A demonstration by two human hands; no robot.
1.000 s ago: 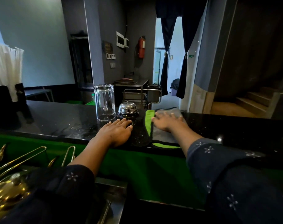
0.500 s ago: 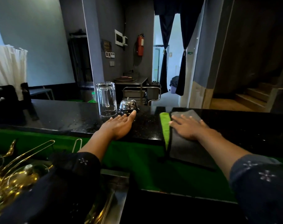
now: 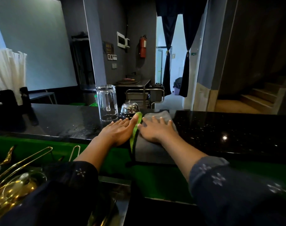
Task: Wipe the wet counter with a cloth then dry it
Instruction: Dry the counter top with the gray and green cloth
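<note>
A grey cloth [image 3: 163, 115] with a bright green edge lies on the black speckled counter [image 3: 228, 128] and hangs over its near edge. My right hand [image 3: 157, 130] presses flat on the cloth with the fingers spread. My left hand [image 3: 118, 131] rests flat on the bare counter just left of the cloth, its fingertips touching the green edge. A wet, streaky patch [image 3: 80, 129] shows on the counter left of my left hand.
An upturned clear glass mug [image 3: 107, 103] and a chrome service bell [image 3: 129, 108] stand right behind my left hand. Gold wire racks [image 3: 16, 173] sit below the counter at the lower left. A dark object [image 3: 26, 105] stands at the counter's left end.
My right hand has slid the cloth left across the counter, back beside my left hand. The left hand has stayed in place by the bell.
</note>
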